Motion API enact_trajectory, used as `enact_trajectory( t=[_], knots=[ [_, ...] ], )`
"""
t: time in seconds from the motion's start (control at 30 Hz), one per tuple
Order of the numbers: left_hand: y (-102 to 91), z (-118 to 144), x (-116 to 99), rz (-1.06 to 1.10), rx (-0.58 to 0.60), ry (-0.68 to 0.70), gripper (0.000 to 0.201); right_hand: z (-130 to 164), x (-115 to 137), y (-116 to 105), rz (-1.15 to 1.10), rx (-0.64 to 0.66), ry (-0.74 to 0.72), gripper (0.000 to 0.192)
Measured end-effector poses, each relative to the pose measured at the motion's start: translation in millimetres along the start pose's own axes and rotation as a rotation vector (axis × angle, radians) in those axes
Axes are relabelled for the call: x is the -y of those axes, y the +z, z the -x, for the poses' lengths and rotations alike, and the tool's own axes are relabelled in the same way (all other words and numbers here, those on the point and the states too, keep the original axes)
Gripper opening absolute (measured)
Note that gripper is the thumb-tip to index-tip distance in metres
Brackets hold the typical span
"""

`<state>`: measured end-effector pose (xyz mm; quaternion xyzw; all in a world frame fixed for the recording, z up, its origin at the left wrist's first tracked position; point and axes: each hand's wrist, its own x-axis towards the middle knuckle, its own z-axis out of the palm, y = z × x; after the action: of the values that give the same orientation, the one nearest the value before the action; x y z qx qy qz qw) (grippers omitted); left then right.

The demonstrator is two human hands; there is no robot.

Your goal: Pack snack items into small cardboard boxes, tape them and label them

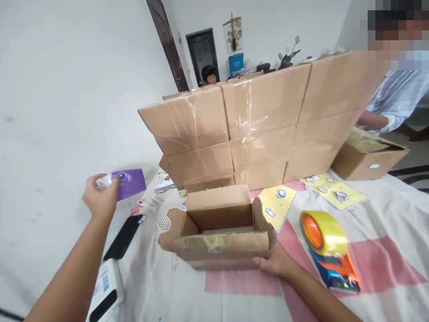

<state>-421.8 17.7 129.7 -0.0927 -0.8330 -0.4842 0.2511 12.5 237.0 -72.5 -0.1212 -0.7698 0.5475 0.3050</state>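
Observation:
My left hand [100, 197] is raised at the left and closed round the white end of a purple packet [130, 184], thumb pressed on top. What the packet holds does not show. An open cardboard box [221, 250] stands in front of me, its flaps turned out and its edges torn. Inside, the visible floor looks bare except for some print or a flat piece at the bottom. My right hand [273, 261] grips the box's front right corner, thumb on the front wall and the other fingers mostly hidden behind the side.
Taped cardboard boxes [264, 120] form a wall behind. To the right lie a tape dispenser [330, 250] and yellow cut-outs [278, 203]; another open box [368, 156] sits farther back. A black phone-like slab [124, 237] and a white container [105, 286] are at left. Two people are beyond.

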Motion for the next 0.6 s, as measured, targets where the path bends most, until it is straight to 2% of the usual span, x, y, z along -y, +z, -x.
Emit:
enact_trajectory(
  t=[0.07,0.13,0.2,0.3,0.4,0.43,0.47,0.53,0.6],
  knots=[
    [-24.7,14,-34,0.151,0.061,-0.006,0.047,-3,2,0,-0.032,-0.005,-0.036,0.116],
    [-40.3,41,-68,0.298,0.186,-0.020,0.041,-4,3,1,-0.031,0.009,-0.082,0.115],
    [-46.2,79,-99,0.394,0.374,-0.030,0.032,-4,3,2,-0.016,0.026,-0.132,0.114],
    [-43.1,145,-127,0.420,0.731,-0.051,0.039,-2,8,4,0.012,0.046,-0.201,0.114],
    [-36.8,195,-127,0.260,1.175,-0.085,0.047,2,16,4,0.060,0.062,-0.253,0.115],
    [-35.1,206,-123,0.125,1.299,-0.040,0.047,4,19,4,0.081,0.068,-0.260,0.117],
    [-33.5,214,-117,-0.022,1.375,0.032,0.047,5,22,4,0.101,0.076,-0.262,0.120],
    [-30.1,224,-108,-0.288,1.399,0.208,0.044,7,26,5,0.134,0.084,-0.259,0.122],
    [-26.8,231,-104,-0.428,1.300,0.325,0.034,7,29,6,0.142,0.055,-0.256,0.119]
  ],
)
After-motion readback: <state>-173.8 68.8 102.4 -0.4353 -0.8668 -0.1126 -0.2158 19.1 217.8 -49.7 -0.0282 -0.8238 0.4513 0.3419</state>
